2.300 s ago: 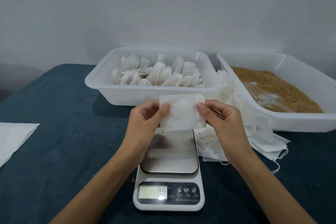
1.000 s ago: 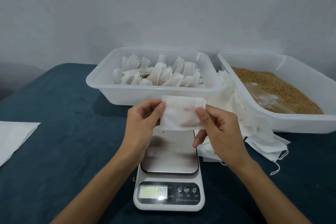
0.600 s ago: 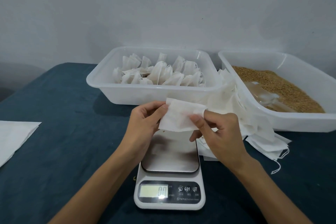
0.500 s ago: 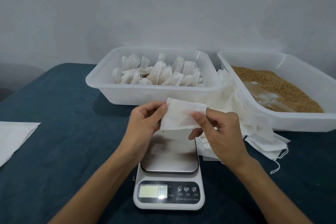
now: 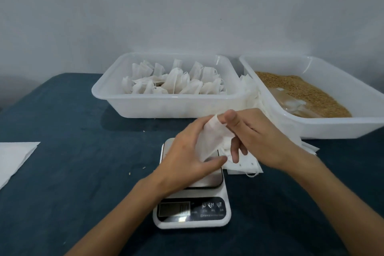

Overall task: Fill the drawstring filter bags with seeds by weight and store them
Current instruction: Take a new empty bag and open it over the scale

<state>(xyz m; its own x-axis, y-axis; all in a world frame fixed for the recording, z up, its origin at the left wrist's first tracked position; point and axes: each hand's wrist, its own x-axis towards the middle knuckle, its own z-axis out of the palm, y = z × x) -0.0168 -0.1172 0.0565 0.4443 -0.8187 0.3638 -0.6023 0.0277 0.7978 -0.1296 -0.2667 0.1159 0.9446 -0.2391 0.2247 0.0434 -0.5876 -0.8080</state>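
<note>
Seeds (image 5: 303,91) still fill our right tub (image 5: 351,97); the left tub (image 5: 166,106) already stores many tied bags, so we judge ourselves midway, with a flat stack (image 5: 243,167) waiting beside the scale (image 5: 192,210). Above it, our left hand (image 5: 187,158) and right hand (image 5: 255,137) both pinch one empty filter bag (image 5: 212,141), unfilled

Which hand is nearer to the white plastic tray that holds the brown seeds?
Right. The right hand is beside the front left corner of the seed tray; the left hand is farther left, above the white digital scale.
</note>
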